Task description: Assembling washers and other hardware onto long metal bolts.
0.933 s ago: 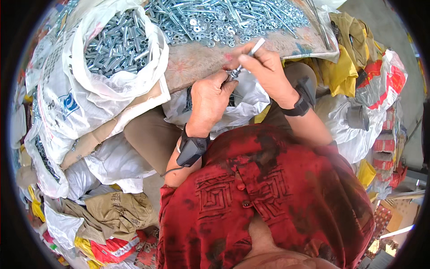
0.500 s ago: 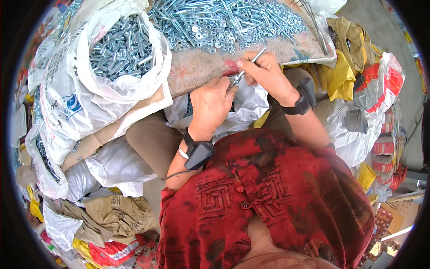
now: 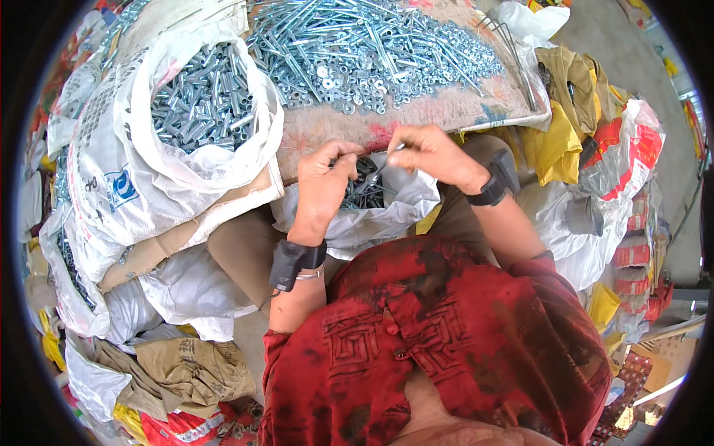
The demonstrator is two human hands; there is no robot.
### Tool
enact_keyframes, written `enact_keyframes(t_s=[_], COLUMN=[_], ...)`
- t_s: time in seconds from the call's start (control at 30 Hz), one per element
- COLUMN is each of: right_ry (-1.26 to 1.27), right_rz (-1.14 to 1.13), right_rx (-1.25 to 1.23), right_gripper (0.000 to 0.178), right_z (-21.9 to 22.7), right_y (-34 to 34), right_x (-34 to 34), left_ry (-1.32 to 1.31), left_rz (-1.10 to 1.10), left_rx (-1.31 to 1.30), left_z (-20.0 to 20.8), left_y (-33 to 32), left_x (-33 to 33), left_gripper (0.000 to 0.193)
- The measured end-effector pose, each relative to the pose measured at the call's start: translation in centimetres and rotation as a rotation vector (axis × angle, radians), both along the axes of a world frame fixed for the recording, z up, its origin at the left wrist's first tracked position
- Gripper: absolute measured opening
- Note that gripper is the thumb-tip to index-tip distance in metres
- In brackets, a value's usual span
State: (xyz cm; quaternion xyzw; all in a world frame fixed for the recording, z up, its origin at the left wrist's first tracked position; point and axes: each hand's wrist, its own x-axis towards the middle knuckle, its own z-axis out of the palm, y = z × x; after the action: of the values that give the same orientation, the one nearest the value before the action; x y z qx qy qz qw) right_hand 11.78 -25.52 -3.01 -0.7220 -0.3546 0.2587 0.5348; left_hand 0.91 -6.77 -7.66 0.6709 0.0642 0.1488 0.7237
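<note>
My right hand (image 3: 428,157) pinches a slim silver bolt (image 3: 374,178), which slants down and left from the fingertips with a thicker lower end. Beneath it is an opened white plastic bag (image 3: 413,195) between my knees, holding dark metal pieces (image 3: 363,195). My left hand (image 3: 325,178) is just left of the bolt, apart from it. Its fingers are curled toward the thumb, and a small greyish bit shows between them, too small to name.
Ahead lies a stained padded board (image 3: 316,123) with a heap of long bolts (image 3: 327,37), washers (image 3: 348,88) and small nuts (image 3: 465,56). On the left stands a white woven sack (image 3: 89,186) full of metal sleeves (image 3: 201,97). Bent wires (image 3: 513,56) lie at the board's right edge.
My hands have drawn apart; before, they met on the bolt. The bolt has come lower over the bag in my right hand, and my left hand has let go of it, moving left.
</note>
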Motion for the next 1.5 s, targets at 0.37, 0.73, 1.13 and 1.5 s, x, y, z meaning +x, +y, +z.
enact_keyframes(t_s=[0.37, 0.73, 1.13, 1.5], right_ry=[-0.972, -0.240, -0.973, -0.706], right_rz=[-0.427, 0.004, -0.535, -0.732], right_rx=[-0.427, -0.046, -0.630, 0.177], right_gripper=[0.018, 0.024, 0.025, 0.007], right_z=[-1.2, 2.1, -0.1, 5.0], right_y=[1.7, 3.2, 4.0, -0.2], right_x=[10.6, 0.3, 9.5, 2.4], left_ry=[0.166, 0.097, 0.114, -0.055], left_rz=[-0.277, -0.038, -0.223, -0.199], left_rx=[-0.494, -0.787, -0.789, -0.872], left_z=[0.6, 2.9, 0.0, 1.3], left_y=[-0.5, -2.1, -0.4, -0.7], left_x=[0.1, -0.1, -0.5, -0.4], left_gripper=[0.016, 0.020, 0.028, 0.037])
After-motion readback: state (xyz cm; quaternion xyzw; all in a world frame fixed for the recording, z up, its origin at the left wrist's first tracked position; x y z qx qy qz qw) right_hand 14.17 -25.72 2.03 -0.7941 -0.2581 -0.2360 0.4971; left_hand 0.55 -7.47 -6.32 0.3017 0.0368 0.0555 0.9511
